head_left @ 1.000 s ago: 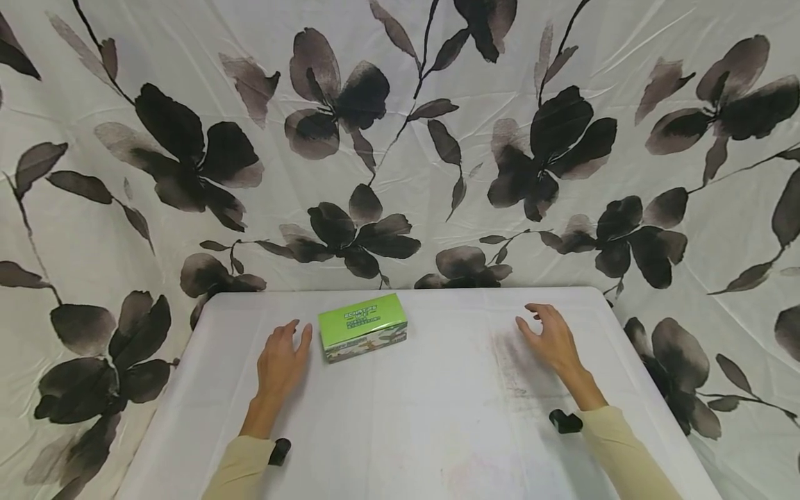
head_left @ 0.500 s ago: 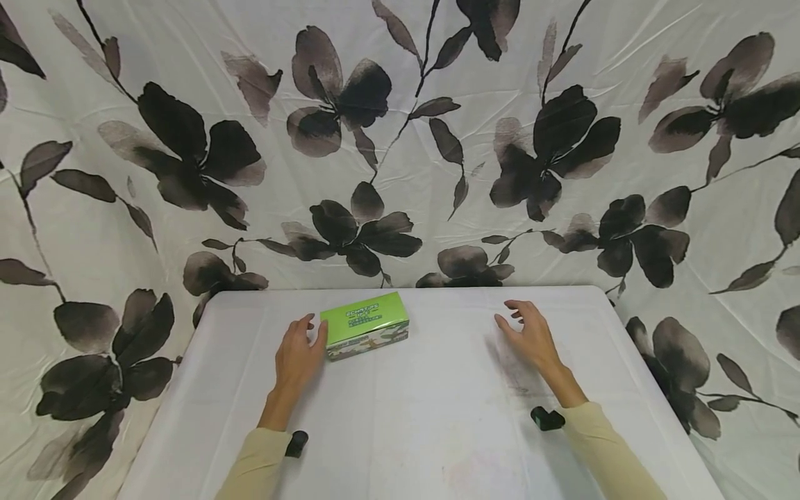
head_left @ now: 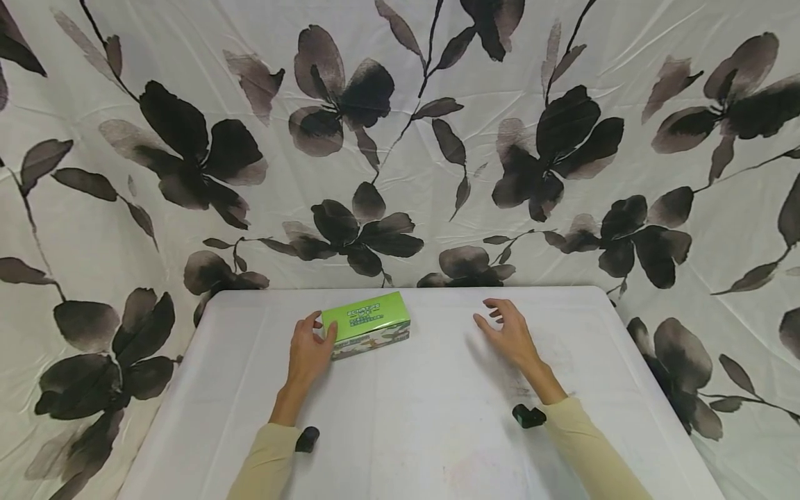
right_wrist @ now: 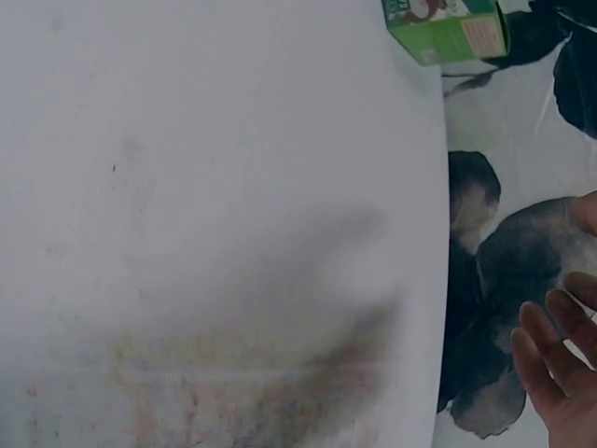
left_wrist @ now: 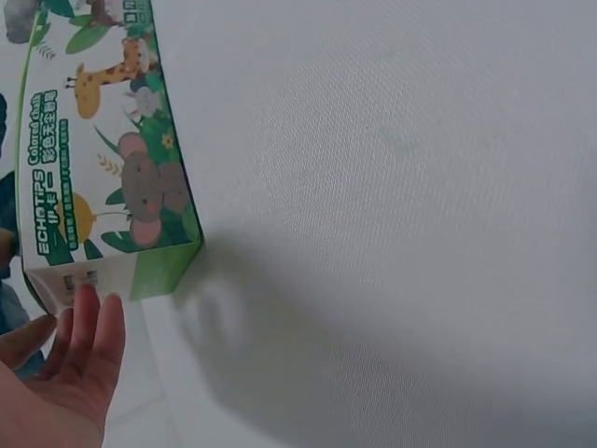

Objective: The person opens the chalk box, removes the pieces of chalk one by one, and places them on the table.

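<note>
A green box of colored chalk [head_left: 365,319] with cartoon animals on its side lies at a slant on the white table, left of centre. My left hand [head_left: 310,351] is at its left end, the thumb overlapping the near corner in the head view. In the left wrist view, the fingertips [left_wrist: 86,313] are right at the end face of the chalk box [left_wrist: 112,149], the fingers extended. Off to the right of the box, my right hand [head_left: 509,337] hovers over the table with loosely bent fingers and nothing in them.
The white table [head_left: 406,430] carries faint coloured smudges, in the right wrist view along the lower part. A white floral cloth [head_left: 431,167] hangs right behind the table's far edge. A dark wrist camera [head_left: 307,439] sits at the left cuff, another [head_left: 528,417] at the right.
My left hand has moved right, from beside the chalk box up to its left end. My right hand has shifted left toward the box. The box lies in about the same place.
</note>
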Available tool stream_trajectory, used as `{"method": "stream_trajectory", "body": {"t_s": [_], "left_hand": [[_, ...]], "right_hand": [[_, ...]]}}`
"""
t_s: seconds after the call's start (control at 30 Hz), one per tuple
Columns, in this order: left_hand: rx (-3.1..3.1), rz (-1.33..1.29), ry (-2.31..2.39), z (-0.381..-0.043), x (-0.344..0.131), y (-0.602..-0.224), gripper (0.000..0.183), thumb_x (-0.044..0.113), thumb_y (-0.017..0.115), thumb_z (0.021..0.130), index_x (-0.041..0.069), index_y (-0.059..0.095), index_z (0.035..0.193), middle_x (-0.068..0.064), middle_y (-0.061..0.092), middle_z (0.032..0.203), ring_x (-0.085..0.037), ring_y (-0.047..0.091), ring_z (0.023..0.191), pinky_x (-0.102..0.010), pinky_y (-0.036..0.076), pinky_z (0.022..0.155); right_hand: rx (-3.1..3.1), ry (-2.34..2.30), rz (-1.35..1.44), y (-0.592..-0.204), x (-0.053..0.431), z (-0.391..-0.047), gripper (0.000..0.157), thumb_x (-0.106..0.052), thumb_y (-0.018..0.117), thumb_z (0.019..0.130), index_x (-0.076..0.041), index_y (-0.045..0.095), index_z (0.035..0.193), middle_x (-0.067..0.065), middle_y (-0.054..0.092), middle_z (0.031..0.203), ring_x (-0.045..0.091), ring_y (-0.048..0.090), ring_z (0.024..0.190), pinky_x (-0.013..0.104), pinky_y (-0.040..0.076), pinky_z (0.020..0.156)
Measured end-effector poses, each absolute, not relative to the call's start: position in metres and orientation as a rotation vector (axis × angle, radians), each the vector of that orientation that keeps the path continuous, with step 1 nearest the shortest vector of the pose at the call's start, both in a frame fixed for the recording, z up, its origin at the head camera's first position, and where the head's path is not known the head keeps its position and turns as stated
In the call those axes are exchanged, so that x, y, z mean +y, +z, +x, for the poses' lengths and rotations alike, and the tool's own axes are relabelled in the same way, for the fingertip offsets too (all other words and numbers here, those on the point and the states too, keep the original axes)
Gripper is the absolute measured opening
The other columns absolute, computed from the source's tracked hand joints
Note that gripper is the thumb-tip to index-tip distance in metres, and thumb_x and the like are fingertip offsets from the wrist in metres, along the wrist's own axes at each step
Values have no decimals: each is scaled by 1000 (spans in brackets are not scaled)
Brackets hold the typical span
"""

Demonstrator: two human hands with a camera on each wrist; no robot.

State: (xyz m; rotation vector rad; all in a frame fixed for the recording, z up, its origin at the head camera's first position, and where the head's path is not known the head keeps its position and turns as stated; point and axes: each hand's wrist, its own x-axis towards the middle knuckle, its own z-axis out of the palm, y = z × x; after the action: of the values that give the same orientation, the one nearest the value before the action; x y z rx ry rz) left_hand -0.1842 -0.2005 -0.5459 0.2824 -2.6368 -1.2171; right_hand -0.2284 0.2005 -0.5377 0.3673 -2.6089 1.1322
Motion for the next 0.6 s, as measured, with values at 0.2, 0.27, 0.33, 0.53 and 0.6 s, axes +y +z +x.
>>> {"method": "stream_trajectory", "body": {"t_s": [0.2,0.27,0.33,0.53,0.6], "left_hand": [[-2589,262,-1323,-185,-198,-549,55,21,66,99,-6,50,144,-23,56,118,-30,59,89,-34,46,74],[-2588,254,-1350,-186,-196,-549,56,20,66,99,-6,50,145,-23,56,120,-30,59,91,-34,47,75],[-2591,239,-1368,-186,-194,-549,56,19,66,99,-5,49,146,-23,55,122,-30,60,93,-34,48,77],[-2593,169,-1413,-189,-187,-549,58,16,69,97,-5,49,147,-23,55,126,-29,62,96,-30,51,76],[-2597,140,-1420,-190,-185,-549,59,16,71,96,-4,49,147,-22,55,126,-29,63,95,-28,51,75]], "right_hand": [[-2608,1258,382,-540,189,-229,41,-22,75,96,2,64,127,21,64,123,36,66,103,51,57,88],[-2613,1306,397,-542,184,-229,42,-23,75,97,1,63,129,22,64,125,36,67,105,50,58,89],[-2624,1351,410,-543,178,-230,44,-24,75,96,0,62,131,22,63,128,36,67,108,48,58,91],[-2636,1489,477,-543,159,-232,56,-25,78,95,3,57,139,21,59,136,36,65,115,45,57,95],[-2644,1516,517,-543,153,-233,60,-25,78,94,3,55,141,22,57,139,37,63,117,45,57,96]]}}
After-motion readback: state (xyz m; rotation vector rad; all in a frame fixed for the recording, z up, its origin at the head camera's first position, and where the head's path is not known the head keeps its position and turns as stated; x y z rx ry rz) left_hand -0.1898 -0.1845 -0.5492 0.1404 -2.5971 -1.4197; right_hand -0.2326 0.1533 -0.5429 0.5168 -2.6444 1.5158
